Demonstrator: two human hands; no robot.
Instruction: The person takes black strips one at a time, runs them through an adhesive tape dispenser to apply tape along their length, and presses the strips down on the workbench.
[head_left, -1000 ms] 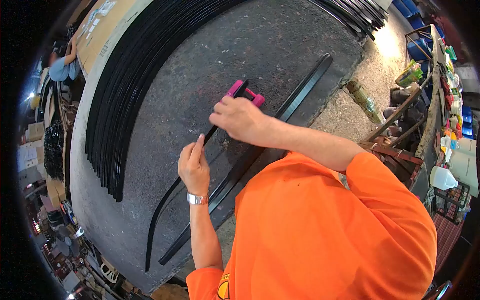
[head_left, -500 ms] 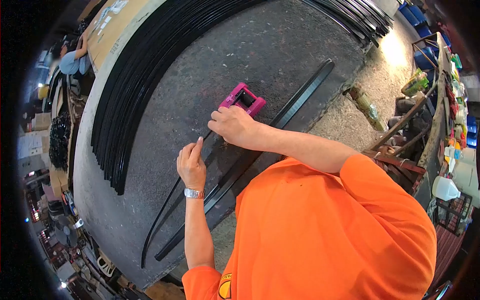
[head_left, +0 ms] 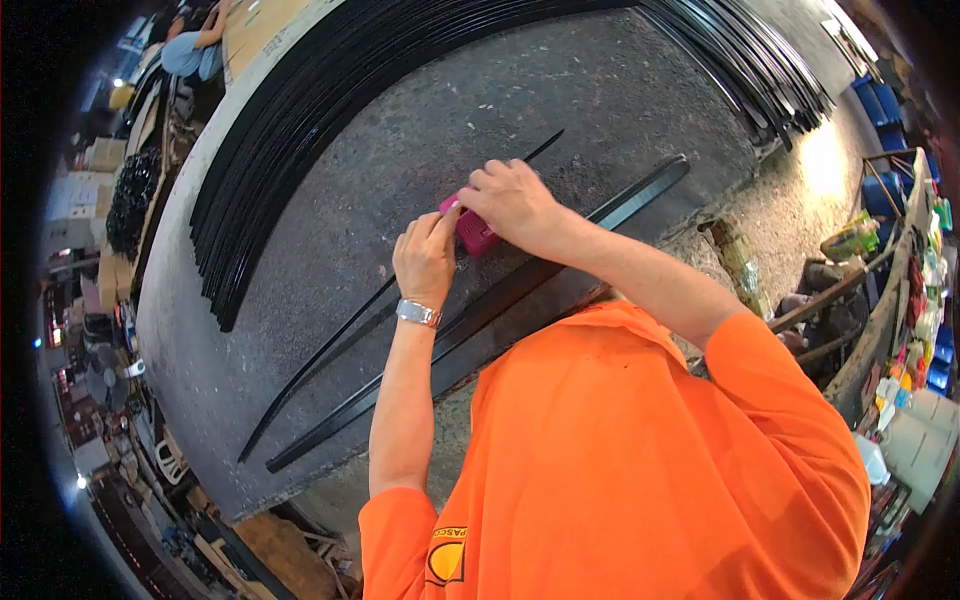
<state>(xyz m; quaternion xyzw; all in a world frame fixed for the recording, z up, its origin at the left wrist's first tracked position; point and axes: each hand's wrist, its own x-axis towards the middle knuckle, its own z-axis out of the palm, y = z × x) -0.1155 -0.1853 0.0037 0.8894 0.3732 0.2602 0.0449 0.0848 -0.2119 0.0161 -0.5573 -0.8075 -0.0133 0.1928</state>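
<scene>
A thin black strip (head_left: 345, 327) crosses the dark tabletop diagonally, its far end poking out beyond my right hand (head_left: 515, 203). Partly covered by my fingers is a small pink tool (head_left: 476, 236), which the strip meets; how they join is hidden. My right hand is closed over the tool's upper right side. My left hand (head_left: 425, 262), with a metal watch on the wrist, is closed around the strip just left of the tool, its thumb reaching up against the pink edge. A wider black bar (head_left: 505, 292) lies under my forearms.
Bundles of long black strips (head_left: 270, 180) curve along the table's far and left edges, with more strips (head_left: 745, 60) at the upper right. Another person (head_left: 190, 50) is at a table at the upper left. Wooden rails (head_left: 840, 290) and containers stand to the right.
My left hand has moved up and right to the pink tool. My right hand has shifted right and up, and the tool has turned. The strip's end now shows beyond the right hand.
</scene>
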